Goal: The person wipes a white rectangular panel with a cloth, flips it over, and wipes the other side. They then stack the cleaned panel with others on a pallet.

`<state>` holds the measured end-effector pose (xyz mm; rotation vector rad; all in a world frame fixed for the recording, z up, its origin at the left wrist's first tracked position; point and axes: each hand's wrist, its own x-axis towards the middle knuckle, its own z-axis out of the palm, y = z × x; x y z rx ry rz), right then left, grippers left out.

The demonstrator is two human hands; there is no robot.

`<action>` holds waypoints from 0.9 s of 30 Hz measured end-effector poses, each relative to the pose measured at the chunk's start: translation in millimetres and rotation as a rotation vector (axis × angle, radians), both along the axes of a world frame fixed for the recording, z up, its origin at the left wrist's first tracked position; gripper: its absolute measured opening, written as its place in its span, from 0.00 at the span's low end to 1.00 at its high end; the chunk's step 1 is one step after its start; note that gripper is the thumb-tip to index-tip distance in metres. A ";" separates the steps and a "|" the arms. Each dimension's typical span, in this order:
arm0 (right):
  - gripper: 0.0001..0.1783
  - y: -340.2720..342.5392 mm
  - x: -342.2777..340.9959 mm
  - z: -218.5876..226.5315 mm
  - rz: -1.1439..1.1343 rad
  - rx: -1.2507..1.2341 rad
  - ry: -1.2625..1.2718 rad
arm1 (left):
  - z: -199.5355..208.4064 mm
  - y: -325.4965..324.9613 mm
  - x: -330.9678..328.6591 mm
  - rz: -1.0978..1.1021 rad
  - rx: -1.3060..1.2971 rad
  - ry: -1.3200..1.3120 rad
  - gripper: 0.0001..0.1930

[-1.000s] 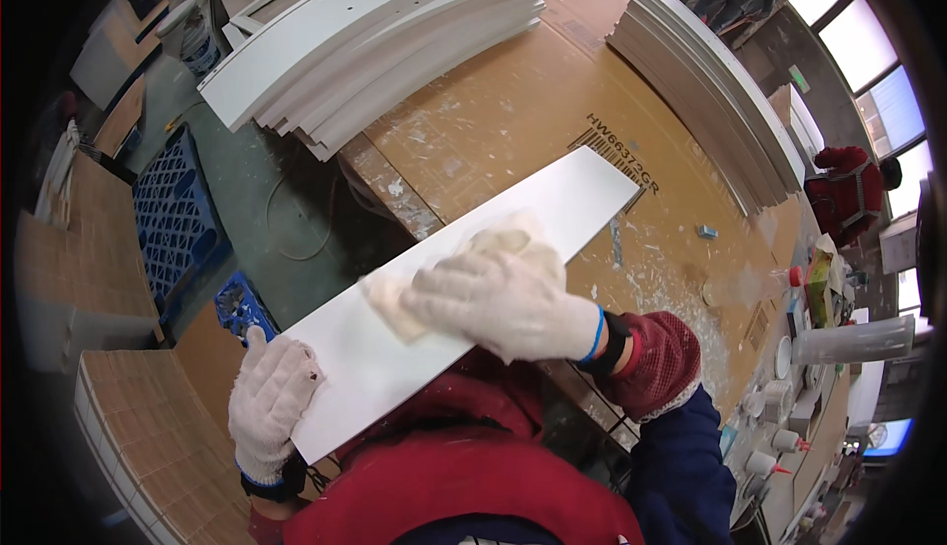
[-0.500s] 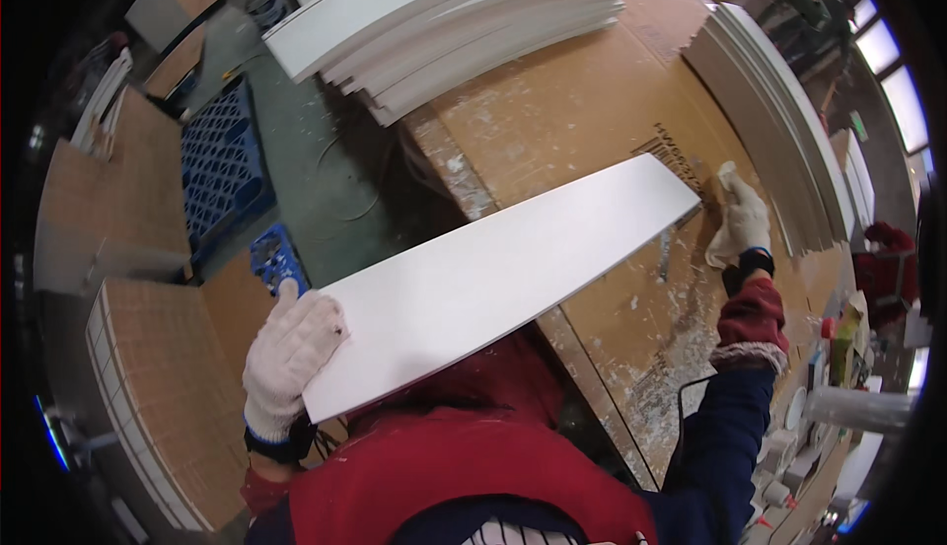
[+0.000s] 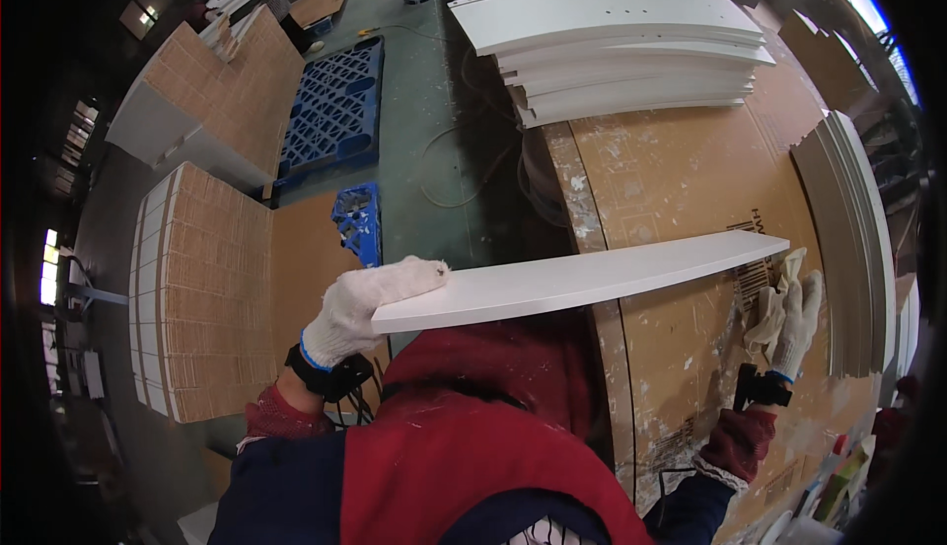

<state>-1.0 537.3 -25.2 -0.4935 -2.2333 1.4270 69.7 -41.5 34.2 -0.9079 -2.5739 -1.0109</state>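
The board (image 3: 582,277) crosses the desk's (image 3: 681,190) left edge, one end over the desk, the other jutting out; I cannot tell whether it rests there. The left hand (image 3: 380,298) has its grip clamped on the jutting end. The right hand (image 3: 797,318), at the desk's right part, has a cloth (image 3: 763,320) against it; how closed that grip is, I cannot tell. The board looks stiff, fairly light, perhaps slick under gloves; its ends seem best to hold, its corners chippable. Stacks at the desk's far end (image 3: 621,47) and right side (image 3: 850,239) limit room; leftward looks freer.
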 end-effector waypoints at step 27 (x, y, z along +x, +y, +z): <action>0.17 -312.7 82.9 48.5 1.699 -0.452 -0.302 | -25.8 -7.5 -6.6 -0.019 -0.187 0.344 0.18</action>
